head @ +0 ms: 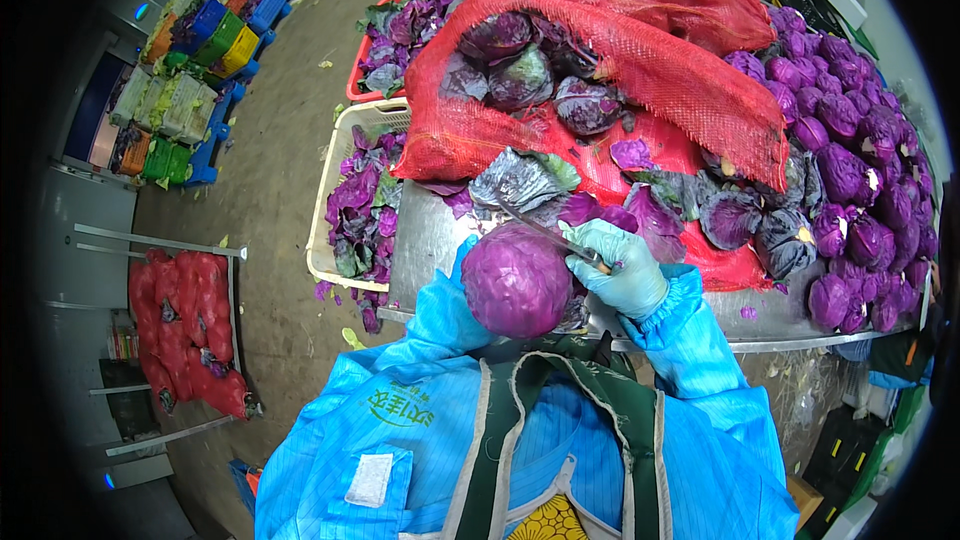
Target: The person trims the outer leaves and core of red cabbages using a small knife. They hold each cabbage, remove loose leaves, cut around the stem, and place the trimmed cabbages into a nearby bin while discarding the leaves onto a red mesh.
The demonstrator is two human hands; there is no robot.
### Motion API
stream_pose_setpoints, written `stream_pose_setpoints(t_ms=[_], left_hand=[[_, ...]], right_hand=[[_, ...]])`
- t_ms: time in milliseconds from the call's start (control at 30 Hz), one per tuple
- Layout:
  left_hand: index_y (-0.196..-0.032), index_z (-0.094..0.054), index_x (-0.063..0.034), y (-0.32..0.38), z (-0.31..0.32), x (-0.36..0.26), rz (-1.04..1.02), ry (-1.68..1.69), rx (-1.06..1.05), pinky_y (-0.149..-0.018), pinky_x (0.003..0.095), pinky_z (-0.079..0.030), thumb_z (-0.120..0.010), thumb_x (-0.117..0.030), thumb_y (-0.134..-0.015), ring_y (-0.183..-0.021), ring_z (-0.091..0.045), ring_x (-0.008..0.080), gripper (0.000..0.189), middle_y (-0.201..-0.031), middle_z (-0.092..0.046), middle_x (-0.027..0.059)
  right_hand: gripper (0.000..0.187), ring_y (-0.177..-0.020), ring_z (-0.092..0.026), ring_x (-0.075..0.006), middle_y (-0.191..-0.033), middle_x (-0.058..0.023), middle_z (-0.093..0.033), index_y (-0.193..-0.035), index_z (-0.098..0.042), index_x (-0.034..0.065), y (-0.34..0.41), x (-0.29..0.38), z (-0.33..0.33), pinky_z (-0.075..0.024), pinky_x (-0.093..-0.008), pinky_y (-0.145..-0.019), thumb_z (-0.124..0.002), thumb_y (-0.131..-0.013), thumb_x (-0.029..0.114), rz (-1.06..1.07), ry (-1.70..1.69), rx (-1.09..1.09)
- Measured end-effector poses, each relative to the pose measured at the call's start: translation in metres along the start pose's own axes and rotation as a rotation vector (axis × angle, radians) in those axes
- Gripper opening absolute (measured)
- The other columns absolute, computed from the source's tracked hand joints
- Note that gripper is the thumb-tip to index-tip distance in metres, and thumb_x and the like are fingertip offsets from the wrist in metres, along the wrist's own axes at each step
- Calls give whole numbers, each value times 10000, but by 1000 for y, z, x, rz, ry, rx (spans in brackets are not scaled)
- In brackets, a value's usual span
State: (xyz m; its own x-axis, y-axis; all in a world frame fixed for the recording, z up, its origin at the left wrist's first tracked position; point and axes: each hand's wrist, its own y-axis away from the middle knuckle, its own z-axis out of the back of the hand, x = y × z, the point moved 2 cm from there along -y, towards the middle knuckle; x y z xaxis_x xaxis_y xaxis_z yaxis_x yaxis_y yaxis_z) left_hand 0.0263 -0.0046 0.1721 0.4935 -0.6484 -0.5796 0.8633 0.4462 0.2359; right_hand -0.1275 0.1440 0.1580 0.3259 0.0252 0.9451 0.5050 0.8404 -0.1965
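Observation:
A peeled red cabbage [516,280] is held up before my chest, over the near edge of the steel table [427,229]. My left sleeve runs behind it, and the cabbage hides the left hand that supports it. My right hand [622,266], in a pale green glove, grips a knife [541,228] by its handle. The blade points up and left, passing over the cabbage's upper right side. Just beyond lie loose outer cabbage leaves [525,180] and a red mesh sack [480,142], its mouth open on unpeeled cabbages [521,79].
Peeled red cabbages [840,112] are piled on the right. At the table's left stand a cream crate [321,229] and a red crate [355,75], both with leaves. Farther left are stacked coloured crates [217,45] and full red sacks [184,315] on the floor.

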Motion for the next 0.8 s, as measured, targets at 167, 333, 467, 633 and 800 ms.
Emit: stream_pose_setpoints(t_ms=[167, 333, 467, 633, 800], left_hand=[[-1315, -379, -71, -7, -4, 6, -85, 54, 15, -877, 402, -474, -739, -415, -641, -998, -599, 322, 838, -1094, -613, 167], [-1313, -384, -69, -10, -7, 5, -121, 92, 29, -877, 403, -474, -718, -405, -667, -998, -600, 318, 801, -1097, -613, 162], [-1311, -388, -67, -13, -9, 7, -137, 126, 39, -877, 403, -474, -701, -397, -688, -997, -600, 315, 772, -1099, -612, 158], [-1308, -393, -64, -12, -6, 9, -136, 170, 54, -877, 404, -474, -680, -387, -714, -997, -600, 311, 735, -1103, -612, 153], [-1306, -398, -62, -10, -7, 13, -122, 229, 62, -877, 405, -474, -659, -377, -739, -996, -600, 307, 699, -1106, -611, 149]], right_hand=[[173, -683, -509, -120, -759, -38, -500, -950, -618, 12, 1, -20, -3, -409, -271, -609, -652, -787, 59, 36, 111, -3], [92, -646, -469, -119, -739, -36, -483, -854, -595, 9, 2, -16, -8, -391, -276, -588, -642, -788, 53, -15, -162, -81], [83, -619, -455, -126, -702, -39, -476, -826, -585, 16, 3, -8, -5, -389, -292, -575, -643, -786, 60, -83, -51, -37], [93, -585, -462, -166, -651, -65, -448, -789, -559, 18, 5, -8, -7, -387, -320, -554, -636, -787, 71, -117, 83, -49], [50, -629, -462, -127, -687, -38, -466, -804, -568, 15, 8, -16, -13, -392, -268, -593, -613, -791, 32, -105, 133, -125]])
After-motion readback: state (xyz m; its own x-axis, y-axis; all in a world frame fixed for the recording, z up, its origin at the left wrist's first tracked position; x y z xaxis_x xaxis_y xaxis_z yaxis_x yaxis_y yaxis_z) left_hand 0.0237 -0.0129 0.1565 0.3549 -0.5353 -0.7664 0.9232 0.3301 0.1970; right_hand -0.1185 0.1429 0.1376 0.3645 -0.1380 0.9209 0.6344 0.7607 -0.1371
